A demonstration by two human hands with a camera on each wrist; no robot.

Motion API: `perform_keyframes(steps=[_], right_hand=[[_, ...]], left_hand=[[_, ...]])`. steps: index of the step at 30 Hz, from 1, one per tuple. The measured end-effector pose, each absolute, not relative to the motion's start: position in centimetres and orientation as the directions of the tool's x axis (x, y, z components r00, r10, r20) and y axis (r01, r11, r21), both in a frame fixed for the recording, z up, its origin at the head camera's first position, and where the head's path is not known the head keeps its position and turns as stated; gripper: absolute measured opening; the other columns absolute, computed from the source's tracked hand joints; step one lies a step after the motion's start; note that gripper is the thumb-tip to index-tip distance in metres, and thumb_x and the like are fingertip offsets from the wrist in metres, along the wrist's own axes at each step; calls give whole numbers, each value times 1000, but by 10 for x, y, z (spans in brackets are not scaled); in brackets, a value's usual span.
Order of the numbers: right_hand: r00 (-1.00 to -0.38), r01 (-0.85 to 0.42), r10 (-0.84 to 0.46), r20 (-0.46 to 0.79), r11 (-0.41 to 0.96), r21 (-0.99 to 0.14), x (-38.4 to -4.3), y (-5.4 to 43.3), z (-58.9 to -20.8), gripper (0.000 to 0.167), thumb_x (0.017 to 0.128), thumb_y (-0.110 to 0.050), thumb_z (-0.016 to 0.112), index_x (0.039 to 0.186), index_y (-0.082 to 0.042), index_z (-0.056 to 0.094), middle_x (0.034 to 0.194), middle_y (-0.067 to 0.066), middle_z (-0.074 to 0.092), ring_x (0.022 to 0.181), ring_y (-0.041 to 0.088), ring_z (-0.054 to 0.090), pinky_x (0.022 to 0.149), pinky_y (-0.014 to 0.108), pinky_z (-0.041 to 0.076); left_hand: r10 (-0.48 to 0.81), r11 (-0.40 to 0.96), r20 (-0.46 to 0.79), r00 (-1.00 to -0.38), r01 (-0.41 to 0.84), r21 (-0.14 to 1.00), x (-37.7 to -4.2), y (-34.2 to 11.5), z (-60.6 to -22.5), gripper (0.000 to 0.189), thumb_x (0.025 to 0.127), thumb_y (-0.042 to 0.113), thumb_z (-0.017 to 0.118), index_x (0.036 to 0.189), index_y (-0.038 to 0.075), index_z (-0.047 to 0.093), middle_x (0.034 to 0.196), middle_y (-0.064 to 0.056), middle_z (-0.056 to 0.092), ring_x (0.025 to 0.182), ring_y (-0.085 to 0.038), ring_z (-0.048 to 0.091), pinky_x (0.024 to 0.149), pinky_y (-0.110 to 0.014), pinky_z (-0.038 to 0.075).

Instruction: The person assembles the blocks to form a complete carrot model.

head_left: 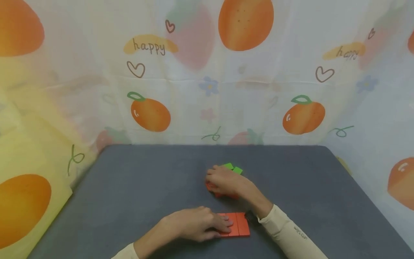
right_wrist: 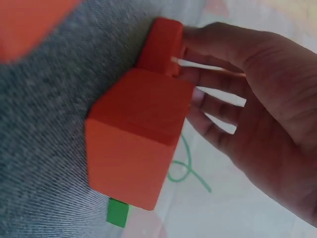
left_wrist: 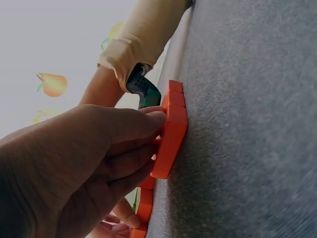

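In the head view my left hand lies over a flat row of orange-red blocks near the front. Its fingers rest on the top, and its thumb touches the row's edge in the left wrist view. Farther back, my right hand reaches over a second group of orange-red blocks, partly hidden under it. The right wrist view shows its thumb and fingers at a small red block, gripping it beside a larger red block. Two green blocks lie just behind the right hand.
A dark grey table lies under everything. Behind it hangs a pale curtain printed with fruit, hearts and words. A black device sticks out at the right sleeve's cuff, close to the front row.
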State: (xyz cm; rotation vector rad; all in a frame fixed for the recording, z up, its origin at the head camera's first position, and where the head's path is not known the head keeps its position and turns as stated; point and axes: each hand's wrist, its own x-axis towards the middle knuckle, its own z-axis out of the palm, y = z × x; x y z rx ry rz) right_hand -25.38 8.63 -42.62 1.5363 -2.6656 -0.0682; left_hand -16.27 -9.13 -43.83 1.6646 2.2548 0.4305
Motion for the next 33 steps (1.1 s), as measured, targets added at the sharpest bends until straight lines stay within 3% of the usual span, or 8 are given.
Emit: perform_keyframes(steps=[6, 13, 21, 26, 33], right_hand=[[-484, -858, -871, 84, 491, 151, -248, 83, -420, 15, 101, -29, 70, 110, -18, 76, 106, -1, 69, 101, 19, 62, 88, 36, 54], [-488, -868, -868, 93, 494, 60, -234, 95, -395, 16, 102, -28, 67, 109, -16, 74, 101, -2, 67, 93, 17, 59, 85, 34, 53], [-389, -910, -908, 155, 405, 88, -204, 122, -374, 12, 95, -21, 76, 103, -13, 74, 90, -3, 68, 82, 13, 58, 77, 26, 52], [-374, -921, -917, 135, 385, 64, -179, 140, -372, 9, 92, -21, 78, 98, -16, 74, 88, -7, 66, 78, 7, 52, 69, 18, 43], [-320, -945, -932, 171, 326, 12, -143, 158, -382, 13, 92, -26, 79, 102, -20, 73, 90, -12, 64, 81, 1, 49, 72, 16, 43]], left_hand=[[958, 274, -36, -283, 877, 394, -159, -94, -441, 37, 108, 19, 59, 144, 19, 65, 148, 5, 64, 142, -2, 55, 113, -18, 47], [954, 278, 0, -300, 881, 382, -157, -95, -443, 35, 106, 17, 61, 140, 18, 69, 144, 4, 67, 139, -3, 57, 112, -19, 48], [950, 288, 5, -312, 882, 373, -157, -92, -441, 34, 106, 18, 63, 139, 18, 70, 145, 3, 66, 139, -4, 57, 111, -20, 49], [948, 290, 20, -317, 889, 354, -158, -91, -442, 33, 105, 20, 64, 137, 20, 71, 143, 6, 67, 137, -3, 59, 107, -17, 52], [936, 320, 20, -352, 872, 371, -157, -91, -442, 26, 102, 18, 68, 126, 18, 78, 133, 8, 73, 128, 0, 64, 101, -11, 52]])
